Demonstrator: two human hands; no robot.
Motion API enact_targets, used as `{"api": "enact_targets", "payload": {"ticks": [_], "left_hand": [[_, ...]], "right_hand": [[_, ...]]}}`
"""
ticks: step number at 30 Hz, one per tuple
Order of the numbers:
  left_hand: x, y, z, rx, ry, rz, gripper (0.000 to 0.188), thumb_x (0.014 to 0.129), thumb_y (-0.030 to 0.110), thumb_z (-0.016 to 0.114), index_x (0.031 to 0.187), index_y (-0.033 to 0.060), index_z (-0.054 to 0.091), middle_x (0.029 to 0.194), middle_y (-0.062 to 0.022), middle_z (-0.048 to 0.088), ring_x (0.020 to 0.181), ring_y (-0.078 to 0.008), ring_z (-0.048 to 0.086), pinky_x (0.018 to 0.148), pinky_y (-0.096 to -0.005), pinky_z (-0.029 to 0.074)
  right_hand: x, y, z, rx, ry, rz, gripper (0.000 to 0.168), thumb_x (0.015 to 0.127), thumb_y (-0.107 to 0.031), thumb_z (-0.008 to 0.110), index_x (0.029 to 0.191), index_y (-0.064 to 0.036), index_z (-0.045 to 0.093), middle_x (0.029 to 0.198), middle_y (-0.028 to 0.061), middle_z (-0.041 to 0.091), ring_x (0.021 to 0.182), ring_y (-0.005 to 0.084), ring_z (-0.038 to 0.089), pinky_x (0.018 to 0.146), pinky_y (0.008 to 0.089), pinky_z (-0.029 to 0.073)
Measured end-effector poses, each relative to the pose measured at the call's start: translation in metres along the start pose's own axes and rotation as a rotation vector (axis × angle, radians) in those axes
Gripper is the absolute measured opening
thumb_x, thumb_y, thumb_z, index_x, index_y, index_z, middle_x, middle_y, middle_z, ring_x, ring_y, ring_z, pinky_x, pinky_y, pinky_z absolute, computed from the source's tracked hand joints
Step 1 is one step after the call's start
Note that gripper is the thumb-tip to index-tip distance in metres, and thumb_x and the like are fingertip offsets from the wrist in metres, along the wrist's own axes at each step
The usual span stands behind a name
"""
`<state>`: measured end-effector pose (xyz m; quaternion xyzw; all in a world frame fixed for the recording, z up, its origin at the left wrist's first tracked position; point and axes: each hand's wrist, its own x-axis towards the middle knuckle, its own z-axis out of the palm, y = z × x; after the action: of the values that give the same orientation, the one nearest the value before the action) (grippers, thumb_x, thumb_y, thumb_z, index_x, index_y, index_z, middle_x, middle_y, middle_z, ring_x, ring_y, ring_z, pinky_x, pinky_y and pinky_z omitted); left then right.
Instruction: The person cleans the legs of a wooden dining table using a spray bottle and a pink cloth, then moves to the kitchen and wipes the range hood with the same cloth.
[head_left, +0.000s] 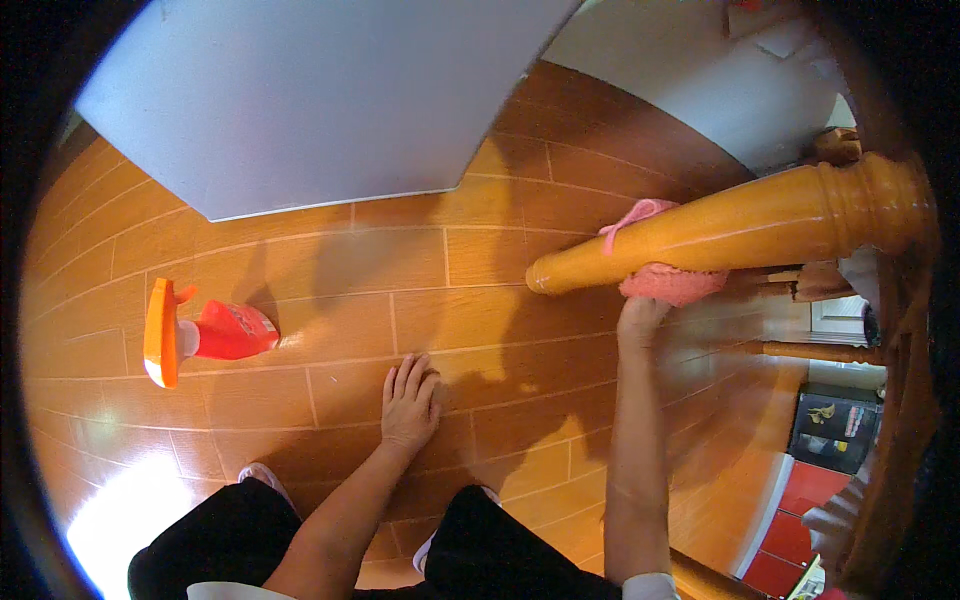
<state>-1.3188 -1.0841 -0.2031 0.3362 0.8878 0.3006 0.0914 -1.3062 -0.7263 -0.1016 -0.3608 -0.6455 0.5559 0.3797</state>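
Reaching to the right, my right hand (643, 319) holds a pink cloth (671, 285) against a turned wooden table leg (720, 225). Part of the cloth shows on the leg's far side, and my fingers are mostly hidden beneath it. My left hand (411, 401) is low in the middle with its fingers slightly spread, holding nothing. It rests on or just above the wood-look tile floor (345, 330); which one I cannot tell. Left of that hand stands a red spray bottle (232, 330) with an orange trigger head (162, 334).
A pale flat panel (322, 97) juts over the floor at the top. The table's underside (900, 420) runs along the right edge, with another wooden leg (821, 352) beyond. Farther off are a black box (836, 427) and red drawers (795, 517). Bright glare covers the floor at lower left.
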Motion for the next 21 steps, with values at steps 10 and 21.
{"api": "enact_targets", "payload": {"ticks": [10, 21], "left_hand": [[0.002, 0.008, 0.004, 0.088, -0.023, 0.013, 0.034, 0.072, 0.01, 0.056, 0.105, 0.0103, 0.052, 0.132, -0.0076, 0.039, 0.128, -0.0272, 0.03, 0.105, -0.045, 0.022], [0.01, 0.016, 0.002, 0.1, -0.002, 0.028, 0.029, 0.074, 0.009, 0.056, 0.103, 0.0093, 0.054, 0.132, -0.0084, 0.041, 0.127, -0.0277, 0.033, 0.104, -0.0453, 0.024]], "right_hand": [[-0.063, 0.082, 0.066, -0.234, -0.102, -0.208, 0.031, 0.073, -0.006, 0.059, 0.102, -0.001, 0.048, 0.093, 0.0046, 0.054, 0.084, 0.0184, 0.051, 0.076, 0.0319, 0.043], [-0.063, 0.124, 0.045, -0.329, 0.001, -0.228, 0.05, 0.069, -0.006, 0.07, 0.114, 0.0, 0.048, 0.107, 0.0074, 0.055, 0.1, 0.02, 0.053, 0.087, 0.0306, 0.041]]}}
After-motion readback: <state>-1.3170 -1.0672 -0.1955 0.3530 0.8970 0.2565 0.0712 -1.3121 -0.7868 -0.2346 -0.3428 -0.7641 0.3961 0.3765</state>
